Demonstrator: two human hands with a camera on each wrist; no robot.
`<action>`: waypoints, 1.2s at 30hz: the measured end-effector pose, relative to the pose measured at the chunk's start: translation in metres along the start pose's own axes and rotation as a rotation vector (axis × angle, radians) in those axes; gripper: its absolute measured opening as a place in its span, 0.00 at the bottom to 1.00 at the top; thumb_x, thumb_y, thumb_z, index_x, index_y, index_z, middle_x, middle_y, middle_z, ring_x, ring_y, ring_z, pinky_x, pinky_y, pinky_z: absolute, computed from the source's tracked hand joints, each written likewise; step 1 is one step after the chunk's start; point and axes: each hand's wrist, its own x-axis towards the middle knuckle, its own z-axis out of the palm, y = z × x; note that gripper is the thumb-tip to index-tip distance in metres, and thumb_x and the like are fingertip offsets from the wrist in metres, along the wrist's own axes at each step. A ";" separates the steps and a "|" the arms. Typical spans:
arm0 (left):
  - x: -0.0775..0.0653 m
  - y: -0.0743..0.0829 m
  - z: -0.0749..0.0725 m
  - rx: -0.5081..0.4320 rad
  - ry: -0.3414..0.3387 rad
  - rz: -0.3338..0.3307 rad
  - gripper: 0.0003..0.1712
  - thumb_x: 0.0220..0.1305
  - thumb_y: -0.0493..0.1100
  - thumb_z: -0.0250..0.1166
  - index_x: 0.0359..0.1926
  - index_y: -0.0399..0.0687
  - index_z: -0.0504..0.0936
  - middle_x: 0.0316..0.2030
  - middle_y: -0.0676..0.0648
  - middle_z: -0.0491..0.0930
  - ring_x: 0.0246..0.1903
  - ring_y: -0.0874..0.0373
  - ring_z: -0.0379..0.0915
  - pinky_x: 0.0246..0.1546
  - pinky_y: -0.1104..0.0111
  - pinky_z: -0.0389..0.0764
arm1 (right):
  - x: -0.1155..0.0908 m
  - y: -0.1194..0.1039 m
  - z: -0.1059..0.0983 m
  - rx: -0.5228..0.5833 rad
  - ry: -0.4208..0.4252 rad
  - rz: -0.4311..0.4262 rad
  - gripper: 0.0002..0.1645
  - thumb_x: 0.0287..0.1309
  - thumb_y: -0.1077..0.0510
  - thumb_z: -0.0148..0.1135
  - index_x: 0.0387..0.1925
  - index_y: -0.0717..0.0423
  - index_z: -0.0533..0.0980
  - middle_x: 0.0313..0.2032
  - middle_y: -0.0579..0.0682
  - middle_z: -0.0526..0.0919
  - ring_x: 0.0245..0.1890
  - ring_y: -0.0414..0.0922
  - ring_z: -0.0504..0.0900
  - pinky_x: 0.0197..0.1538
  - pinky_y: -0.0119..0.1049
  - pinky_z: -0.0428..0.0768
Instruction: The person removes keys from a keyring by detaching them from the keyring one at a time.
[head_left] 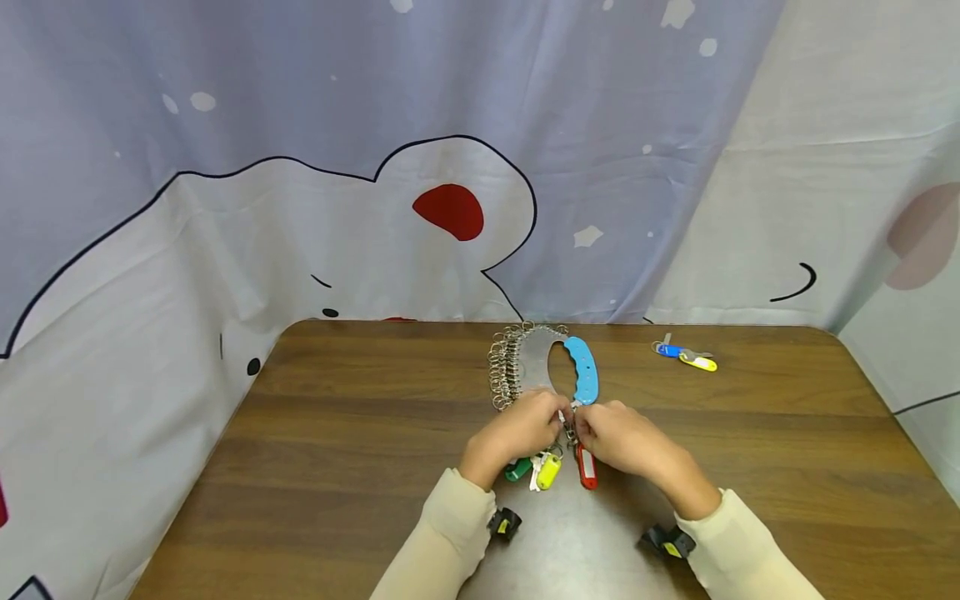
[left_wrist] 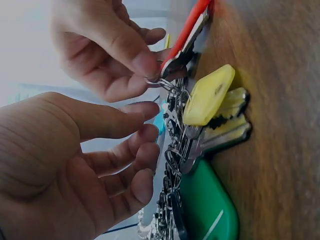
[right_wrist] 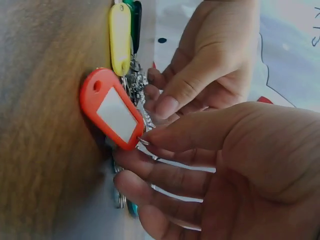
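My right hand [head_left: 622, 437] pinches the small ring of a red key tag [right_wrist: 112, 107] between thumb and finger; a key [left_wrist: 185, 47] hangs beside that tag. Close to it is my left hand [head_left: 525, 425], its thumb and index fingertips together by the ring cluster. Whether anything lies between them is hidden. Just beyond both hands lies a curved metal key-ring holder [head_left: 534, 358] with a light-blue handle [head_left: 585, 371] and many rings along its outer edge. A yellow key tag [head_left: 549, 472] with keys and a green key tag [head_left: 517, 469] lie near the left hand.
At the back right of the wooden table [head_left: 337, 467] lie a blue key tag [head_left: 669, 351] and another yellow key tag [head_left: 699, 362] with keys. A patterned curtain [head_left: 300, 242] stands behind the table's back edge.
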 end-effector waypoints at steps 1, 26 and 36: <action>0.001 0.000 0.000 -0.004 -0.007 -0.004 0.13 0.62 0.30 0.56 0.38 0.46 0.85 0.29 0.51 0.80 0.34 0.60 0.71 0.37 0.70 0.75 | 0.000 0.001 -0.001 0.006 0.002 -0.012 0.16 0.55 0.68 0.56 0.18 0.50 0.66 0.15 0.41 0.62 0.16 0.36 0.61 0.21 0.30 0.61; 0.010 -0.010 0.007 -0.163 0.044 -0.011 0.05 0.55 0.31 0.63 0.28 0.45 0.80 0.23 0.52 0.76 0.24 0.66 0.69 0.26 0.77 0.71 | 0.007 0.012 -0.006 0.063 0.119 -0.081 0.08 0.57 0.63 0.64 0.26 0.49 0.75 0.20 0.39 0.74 0.19 0.35 0.68 0.25 0.32 0.72; 0.011 -0.009 0.008 -0.153 0.128 0.022 0.05 0.56 0.34 0.65 0.27 0.49 0.80 0.29 0.53 0.77 0.29 0.63 0.71 0.31 0.74 0.73 | 0.007 0.014 -0.006 0.042 0.156 -0.071 0.09 0.57 0.63 0.64 0.26 0.48 0.75 0.20 0.38 0.75 0.20 0.35 0.71 0.25 0.33 0.73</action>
